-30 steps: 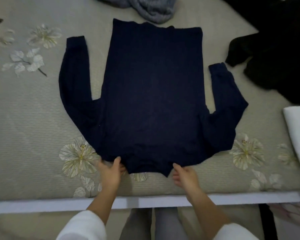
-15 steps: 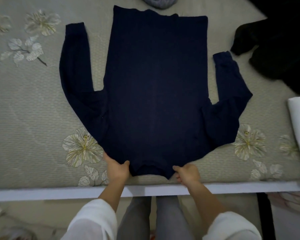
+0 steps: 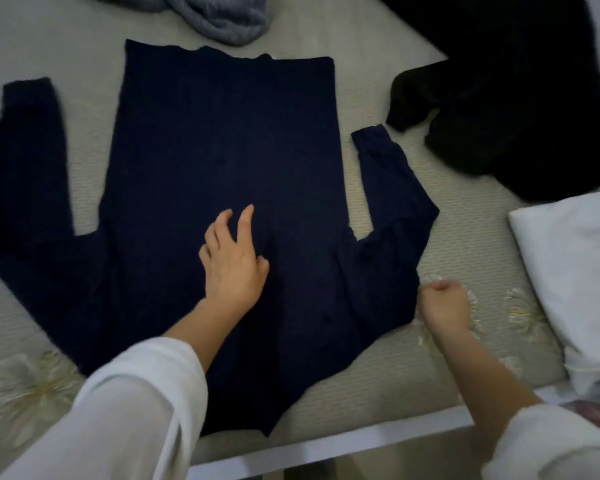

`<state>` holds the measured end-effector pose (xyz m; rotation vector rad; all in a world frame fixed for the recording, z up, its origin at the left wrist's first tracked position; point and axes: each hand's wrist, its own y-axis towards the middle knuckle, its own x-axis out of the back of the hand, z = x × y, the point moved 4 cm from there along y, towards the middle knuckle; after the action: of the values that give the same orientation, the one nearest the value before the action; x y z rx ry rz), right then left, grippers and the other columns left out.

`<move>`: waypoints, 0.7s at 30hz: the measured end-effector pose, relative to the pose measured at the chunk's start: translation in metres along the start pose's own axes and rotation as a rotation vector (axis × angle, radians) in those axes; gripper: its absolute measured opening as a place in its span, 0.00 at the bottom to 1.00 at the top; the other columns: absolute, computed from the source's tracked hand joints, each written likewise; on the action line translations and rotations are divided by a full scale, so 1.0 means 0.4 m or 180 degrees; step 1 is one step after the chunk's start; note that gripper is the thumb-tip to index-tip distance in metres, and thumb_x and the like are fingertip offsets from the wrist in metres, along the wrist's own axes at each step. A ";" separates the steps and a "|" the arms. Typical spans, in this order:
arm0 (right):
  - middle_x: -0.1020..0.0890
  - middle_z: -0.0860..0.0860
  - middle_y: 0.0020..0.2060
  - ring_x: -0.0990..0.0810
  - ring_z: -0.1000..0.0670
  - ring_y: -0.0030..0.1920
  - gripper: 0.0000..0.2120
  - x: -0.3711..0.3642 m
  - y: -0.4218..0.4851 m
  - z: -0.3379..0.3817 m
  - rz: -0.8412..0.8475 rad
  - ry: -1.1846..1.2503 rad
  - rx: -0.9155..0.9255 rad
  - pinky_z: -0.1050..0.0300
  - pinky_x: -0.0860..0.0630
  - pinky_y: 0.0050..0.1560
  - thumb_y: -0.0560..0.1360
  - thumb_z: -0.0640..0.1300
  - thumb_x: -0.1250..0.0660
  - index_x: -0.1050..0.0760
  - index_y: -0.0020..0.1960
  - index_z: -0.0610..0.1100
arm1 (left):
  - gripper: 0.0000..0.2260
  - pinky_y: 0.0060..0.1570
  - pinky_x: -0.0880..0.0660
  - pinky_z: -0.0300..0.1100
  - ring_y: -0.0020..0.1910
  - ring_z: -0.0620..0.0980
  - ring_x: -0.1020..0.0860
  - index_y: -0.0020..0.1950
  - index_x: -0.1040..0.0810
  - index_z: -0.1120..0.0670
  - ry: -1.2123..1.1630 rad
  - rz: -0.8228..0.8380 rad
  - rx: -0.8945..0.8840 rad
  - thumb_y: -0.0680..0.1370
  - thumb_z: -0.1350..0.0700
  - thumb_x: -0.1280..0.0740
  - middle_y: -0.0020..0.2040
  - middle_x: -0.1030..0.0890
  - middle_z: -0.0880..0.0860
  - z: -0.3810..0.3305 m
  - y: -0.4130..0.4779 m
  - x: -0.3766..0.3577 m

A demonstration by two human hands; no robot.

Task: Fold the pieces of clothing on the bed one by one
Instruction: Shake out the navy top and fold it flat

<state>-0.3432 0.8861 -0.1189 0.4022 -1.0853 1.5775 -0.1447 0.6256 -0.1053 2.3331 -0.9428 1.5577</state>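
Found the navy sweater (image 3: pixel 222 150) spread flat across the middle of the bed (image 3: pixel 395 368), neck end toward the near edge and hem toward the far side. Saw both of its arms bent back alongside the body, cuffs pointing away. Followed the left-side sleeve (image 3: pixel 25 168) further up the bed, and the right-side sleeve (image 3: pixel 395 202) only as far as the middle of the body. Noted a bare strip of bedcover between each of them and the body.

Found the left hand (image 3: pixel 232 265) over the centre of the sweater, palm down, fingers loosely spread and slightly bent, holding nothing. Could not tell whether the fingertips pressed the cloth or hung just above it. Saw that arm's white cuff (image 3: pixel 125 410) crossing the sweater's near part.

Found the right hand (image 3: pixel 442 304) at the sweater's right edge, just below the bend of the right-side sleeve, fingers curled in toward the palm. Blurred there; could not tell whether any cloth was pinched or only touched at the edge.

Noted a crumpled grey garment (image 3: pixel 219 15) at the far side of the bed, just beyond the hem and apart from it. Noted a black garment (image 3: pixel 499 109) heaped to the far right, near the right-side cuff but not touching it. Saw a folded white cloth (image 3: pixel 575 271) at the bed's right edge, well apart from the sweater. Made out pale flower prints (image 3: pixel 25 393) on the bedcover near the front, and a white bed frame (image 3: pixel 326 448) along the near edge.
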 end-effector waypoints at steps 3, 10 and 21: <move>0.23 0.48 0.37 0.23 0.46 0.41 0.05 -0.001 0.106 0.055 -0.0032 -0.0085 0.0285 0.54 0.31 0.43 0.76 0.43 0.38 0.28 0.47 0.41 | 0.32 0.70 0.42 0.58 0.74 0.58 0.47 0.78 0.49 0.51 0.0130 0.0068 -0.0247 0.78 0.52 0.36 0.76 0.47 0.59 -0.052 0.086 -0.067; 0.24 0.47 0.51 0.23 0.46 0.49 0.24 -0.048 0.286 0.141 0.0180 0.0470 0.0149 0.49 0.25 0.50 0.75 0.56 0.36 0.32 0.62 0.39 | 0.33 0.72 0.68 0.47 0.73 0.49 0.72 0.77 0.65 0.50 0.0586 0.0862 -0.0844 0.78 0.35 0.60 0.76 0.69 0.53 -0.134 0.024 -0.292; 0.33 0.53 0.24 0.35 0.51 0.31 0.13 0.163 0.342 0.130 -0.0864 0.1951 0.0273 0.53 0.35 0.34 0.64 0.46 0.33 0.34 0.24 0.48 | 0.34 0.68 0.73 0.49 0.66 0.48 0.81 0.69 0.79 0.47 0.0952 0.1543 -0.0370 0.73 0.31 0.66 0.67 0.83 0.51 -0.151 0.024 -0.303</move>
<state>-0.5024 0.8889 -0.1016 0.0973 -0.4714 1.3724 -0.2269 0.6954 -0.1876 1.8045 -1.5441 1.8885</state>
